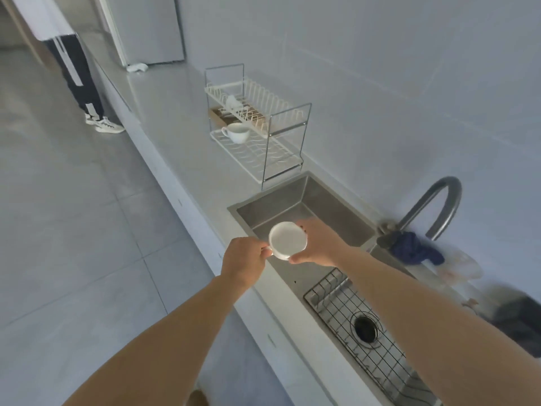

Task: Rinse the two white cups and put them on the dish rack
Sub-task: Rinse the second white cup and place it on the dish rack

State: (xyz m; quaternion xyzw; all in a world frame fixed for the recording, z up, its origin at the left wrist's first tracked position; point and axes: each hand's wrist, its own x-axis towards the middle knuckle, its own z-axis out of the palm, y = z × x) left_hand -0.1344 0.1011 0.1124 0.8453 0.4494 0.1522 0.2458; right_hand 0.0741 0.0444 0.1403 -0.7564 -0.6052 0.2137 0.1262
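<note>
A white cup (pixel 287 240) hangs over the left end of the steel sink (pixel 330 203), its open mouth facing me. My left hand (pixel 244 260) pinches its handle, and my right hand (pixel 317 244) cups its body from the right. A second white cup (pixel 237 132) stands upright on the lower shelf of the two-tier wire dish rack (pixel 288 128) further along the counter, handle to the left.
A curved grey faucet (pixel 436 206) rises at the sink's right, a dark blue cloth (pixel 412 250) draped at its base. A wire grid (pixel 363 315) lies in the sink over the drain. A person's legs (pixel 79 80) stand by the counter's far left. A white rag (pixel 137 67) lies near the fridge.
</note>
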